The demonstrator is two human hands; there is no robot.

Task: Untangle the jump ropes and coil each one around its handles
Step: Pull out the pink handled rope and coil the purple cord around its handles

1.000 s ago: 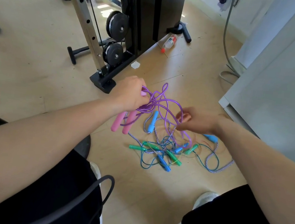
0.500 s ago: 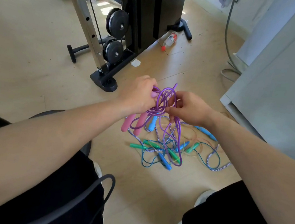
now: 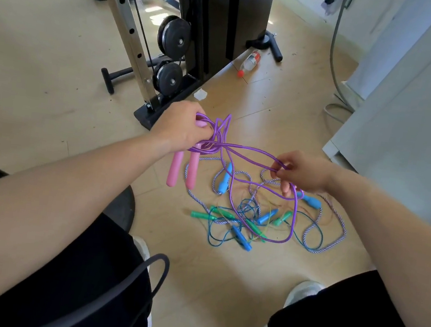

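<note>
My left hand (image 3: 180, 127) grips the two pink handles (image 3: 182, 168) of the purple jump rope (image 3: 248, 151), with several loops bunched at its fingers. My right hand (image 3: 301, 172) pinches a stretch of that purple rope out to the right; a long loop hangs down from it to the floor. Below, on the wooden floor, lies a tangle of other ropes: a white-and-purple braided rope (image 3: 332, 243) with light blue handles (image 3: 225, 178), a thin blue rope with blue handles (image 3: 240, 238), and green handles (image 3: 202, 215).
A black weight machine (image 3: 197, 38) with a metal upright stands behind the ropes. A plastic bottle (image 3: 249, 63) lies on the floor near it. A white cabinet (image 3: 404, 118) and a grey cable are to the right. My knees and shoes are in the foreground.
My right hand has moved away from the left, to the right and down, drawing out a length of purple rope. The left hand has stayed holding the pink handles.
</note>
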